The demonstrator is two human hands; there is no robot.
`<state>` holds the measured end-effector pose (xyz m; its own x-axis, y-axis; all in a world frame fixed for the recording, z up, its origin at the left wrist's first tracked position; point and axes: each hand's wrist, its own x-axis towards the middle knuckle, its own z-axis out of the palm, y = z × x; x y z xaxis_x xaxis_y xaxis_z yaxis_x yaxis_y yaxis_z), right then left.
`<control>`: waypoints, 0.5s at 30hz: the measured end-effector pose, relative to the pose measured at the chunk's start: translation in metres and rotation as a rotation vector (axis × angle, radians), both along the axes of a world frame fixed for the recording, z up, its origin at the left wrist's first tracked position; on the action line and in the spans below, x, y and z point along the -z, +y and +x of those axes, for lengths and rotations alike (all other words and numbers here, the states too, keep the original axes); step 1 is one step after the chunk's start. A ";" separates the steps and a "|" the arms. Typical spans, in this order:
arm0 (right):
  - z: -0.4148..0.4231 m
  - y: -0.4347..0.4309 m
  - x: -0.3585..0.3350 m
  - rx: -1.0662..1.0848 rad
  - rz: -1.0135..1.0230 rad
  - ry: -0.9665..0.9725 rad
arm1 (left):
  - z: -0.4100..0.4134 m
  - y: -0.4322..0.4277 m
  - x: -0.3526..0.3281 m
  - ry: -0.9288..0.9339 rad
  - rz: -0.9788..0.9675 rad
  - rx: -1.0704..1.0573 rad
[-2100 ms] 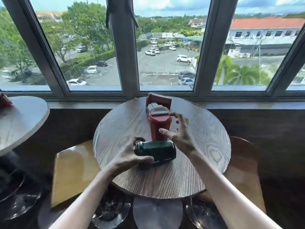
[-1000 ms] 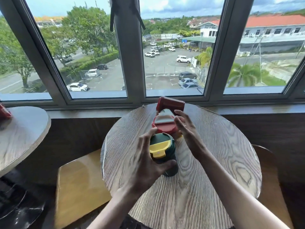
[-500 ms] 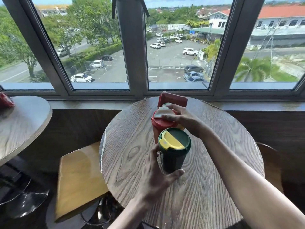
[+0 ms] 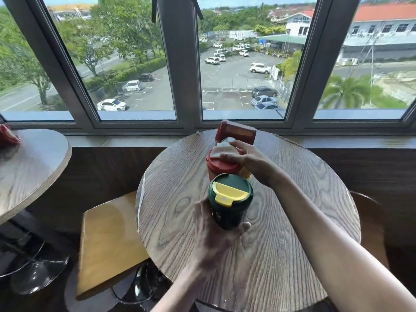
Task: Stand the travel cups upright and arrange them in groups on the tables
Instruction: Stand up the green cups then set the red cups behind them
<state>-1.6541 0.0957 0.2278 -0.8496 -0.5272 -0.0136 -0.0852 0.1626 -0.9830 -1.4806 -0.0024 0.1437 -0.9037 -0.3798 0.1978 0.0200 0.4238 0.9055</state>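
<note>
A dark green travel cup (image 4: pixel 228 206) with a yellow lid flap is upright, and my left hand (image 4: pixel 216 235) grips its lower body just above the round wooden table (image 4: pixel 281 233). Right behind it stands a red travel cup (image 4: pixel 219 165) with a pale lid flap. My right hand (image 4: pixel 249 161) rests over the red cup's lid, fingers on its rim. A yellow part of another cup (image 4: pixel 246 174) peeks out under that hand, mostly hidden. Behind the red cup a further cup top (image 4: pixel 227 140) shows in front of a red box-shaped item (image 4: pixel 236 131).
A second round table (image 4: pixel 29 167) stands at the left with a red object (image 4: pixel 7 136) on its far edge. A yellow square stool (image 4: pixel 108 242) sits between the tables, a brown chair (image 4: pixel 371 224) at the right. The window sill (image 4: pixel 135 140) runs behind.
The green cup went from lying on its side to upright in my left hand. My right hand moved from beside the red cup onto its lid.
</note>
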 end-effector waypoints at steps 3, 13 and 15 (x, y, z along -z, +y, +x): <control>0.001 -0.001 0.001 0.005 -0.017 -0.003 | 0.004 0.000 0.000 -0.029 0.041 0.079; 0.008 -0.008 0.006 0.120 -0.086 0.007 | 0.004 -0.002 -0.003 0.011 0.170 -0.024; 0.008 -0.009 0.005 0.118 -0.085 0.006 | 0.004 -0.002 -0.004 0.013 0.160 -0.060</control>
<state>-1.6464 0.0864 0.2224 -0.9059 -0.4222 0.0317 -0.0758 0.0881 -0.9932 -1.4768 -0.0046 0.1473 -0.8763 -0.4603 0.1423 0.0114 0.2754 0.9613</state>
